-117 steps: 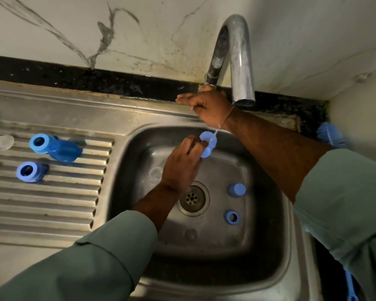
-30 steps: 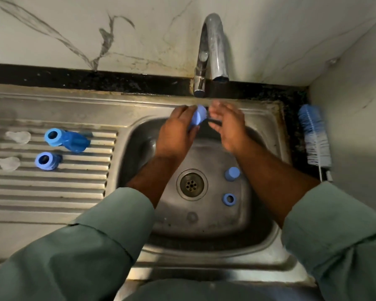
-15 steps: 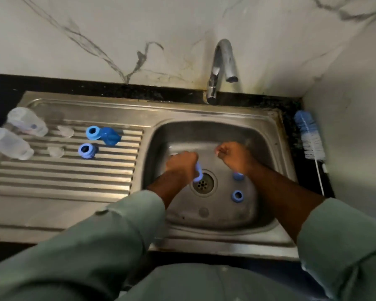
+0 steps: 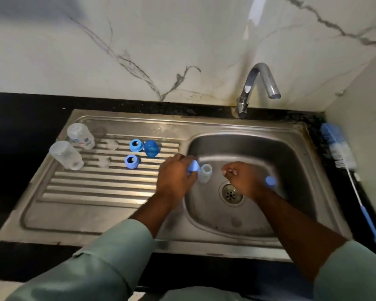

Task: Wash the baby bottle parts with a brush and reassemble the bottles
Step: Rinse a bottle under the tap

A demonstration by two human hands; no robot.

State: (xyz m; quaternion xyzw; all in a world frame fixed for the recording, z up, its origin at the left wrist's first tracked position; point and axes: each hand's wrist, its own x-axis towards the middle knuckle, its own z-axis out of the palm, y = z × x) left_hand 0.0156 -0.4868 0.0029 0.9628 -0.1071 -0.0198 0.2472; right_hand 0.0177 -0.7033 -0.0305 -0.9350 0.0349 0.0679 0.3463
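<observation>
Rinsing finished, both hands have dropped from the tap into the steel sink (image 4: 291, 148).

Left hand (image 4: 176, 177) fingers curl around a small blue plastic bottle cap (image 4: 193, 166), heading toward the drainboard at nine o'clock; right hand (image 4: 240, 178) loosely curled, holding nothing visible.

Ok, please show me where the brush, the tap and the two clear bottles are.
brush (image 4: 340, 148), head view, on the white bristles.
tap (image 4: 261, 70), head view, on the top of its bend.
far bottle (image 4: 80, 135), head view, on its side.
near bottle (image 4: 66, 155), head view, on its side.
</observation>
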